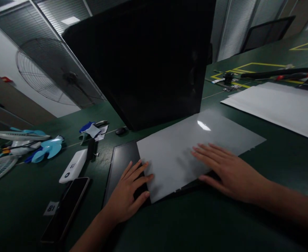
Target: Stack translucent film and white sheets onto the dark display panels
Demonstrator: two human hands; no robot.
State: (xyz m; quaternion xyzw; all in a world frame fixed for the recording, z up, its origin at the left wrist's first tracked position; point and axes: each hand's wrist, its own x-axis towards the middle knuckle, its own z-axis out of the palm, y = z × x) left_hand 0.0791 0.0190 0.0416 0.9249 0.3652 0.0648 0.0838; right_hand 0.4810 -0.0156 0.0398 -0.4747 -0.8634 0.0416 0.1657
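A translucent white sheet (169,154) lies slanted over a dark flat panel (123,159), whose left part shows bare. My left hand (129,192) rests at the sheet's left edge with fingers spread, the tips on or close to that edge and the thumb near its lower left corner. On the sheet's front right part, my right hand (222,171) lies with fingers stretched out, the thumb by the front edge. Neither hand is closed around anything. A large black panel (154,63) stands upright behind the sheet.
To the right lies a stack of white sheets (282,105). On the left are a phone (67,210), a white box-like device (73,165) and disassembled fan parts (48,148). A small black mouse-shaped object (121,131) sits by the upright panel. Tools (287,75) lie at the back right.
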